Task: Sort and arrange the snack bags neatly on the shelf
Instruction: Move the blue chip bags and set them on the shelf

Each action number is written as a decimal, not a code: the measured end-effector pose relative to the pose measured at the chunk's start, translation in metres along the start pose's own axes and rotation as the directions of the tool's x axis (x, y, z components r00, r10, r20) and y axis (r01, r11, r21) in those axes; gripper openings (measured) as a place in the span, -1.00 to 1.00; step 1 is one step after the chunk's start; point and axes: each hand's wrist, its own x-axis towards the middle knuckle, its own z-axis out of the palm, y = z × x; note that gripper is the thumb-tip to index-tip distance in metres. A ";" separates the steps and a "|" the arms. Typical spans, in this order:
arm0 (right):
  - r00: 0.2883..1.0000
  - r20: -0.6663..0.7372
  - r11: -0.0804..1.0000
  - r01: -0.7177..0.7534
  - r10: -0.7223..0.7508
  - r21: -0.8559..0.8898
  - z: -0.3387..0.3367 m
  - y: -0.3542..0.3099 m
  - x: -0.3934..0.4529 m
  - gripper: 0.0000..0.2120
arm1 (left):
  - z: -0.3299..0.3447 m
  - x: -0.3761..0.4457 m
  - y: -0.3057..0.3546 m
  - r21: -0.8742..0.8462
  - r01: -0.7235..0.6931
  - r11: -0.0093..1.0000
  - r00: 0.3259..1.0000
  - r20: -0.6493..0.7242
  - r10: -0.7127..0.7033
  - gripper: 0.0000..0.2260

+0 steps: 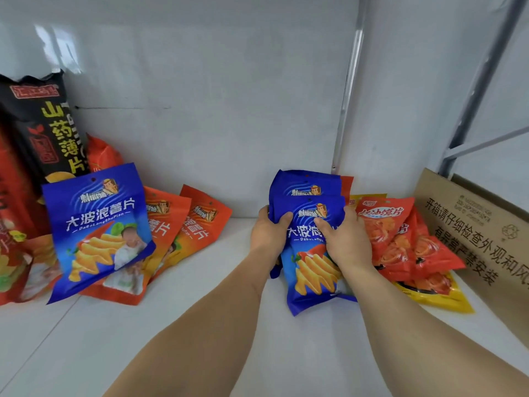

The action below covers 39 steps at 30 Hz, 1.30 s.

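Note:
My left hand and my right hand grip a stack of blue snack bags from both sides, right of centre on the white shelf. A second blue bag stands behind the front one. At the left, another blue bag leans on several orange bags. Red bags lie just right of my right hand, over a yellow bag.
A tall black bag and red bags stand at the far left. A brown cardboard box sits at the right edge. A metal upright runs up the white back wall.

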 end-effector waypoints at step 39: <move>0.913 0.342 0.965 -0.255 0.222 0.056 0.188 -0.201 -0.122 -0.24 | -0.322 -0.019 -0.044 0.423 0.214 0.881 0.895 -0.445 -0.003 -0.17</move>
